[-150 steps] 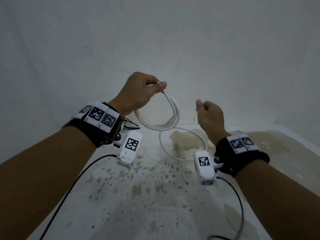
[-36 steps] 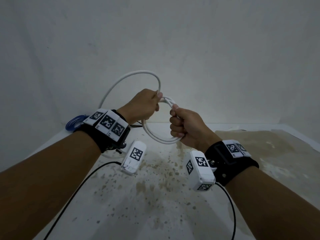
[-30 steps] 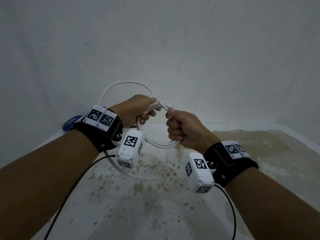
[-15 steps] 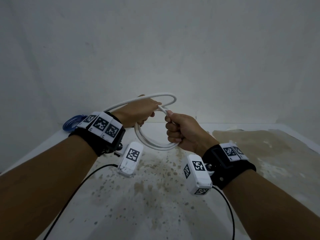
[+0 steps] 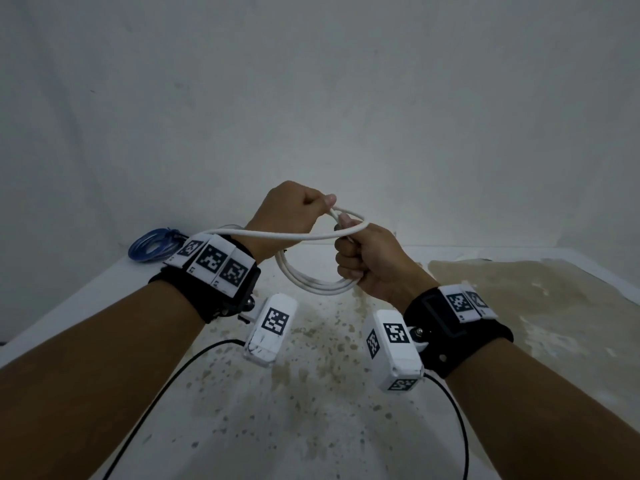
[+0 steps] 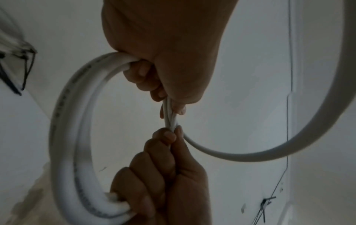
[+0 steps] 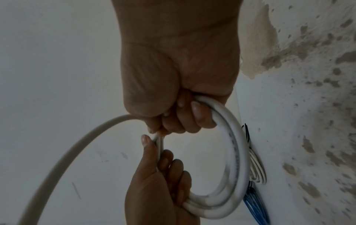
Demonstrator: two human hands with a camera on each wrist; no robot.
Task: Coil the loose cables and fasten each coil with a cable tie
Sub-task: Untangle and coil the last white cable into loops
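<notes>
From the head camera, the left hand (image 5: 294,209) and right hand (image 5: 372,259) meet in the air above the far middle of the stained tabletop (image 5: 311,393), both fists closed round a white cable (image 5: 313,284). Its finished turns hang as a small loop between the fists, and one free strand runs leftward over the left wrist. A blue coiled cable (image 5: 152,244) lies at the far left corner.

In the left wrist camera, the left hand (image 6: 163,50) clamps the loop's top, the right hand (image 6: 163,179) its bottom, thumb and forefinger pinching the strands together. The cable (image 6: 65,137) looks smooth, thick and springy, with printed lettering.

In the right wrist camera, the same two grips show; the free strand (image 7: 63,153) sweeps out wide and blurred. To coil well, I judge, each new turn should match the held loop's size and be trapped before the other hand lets go.
</notes>
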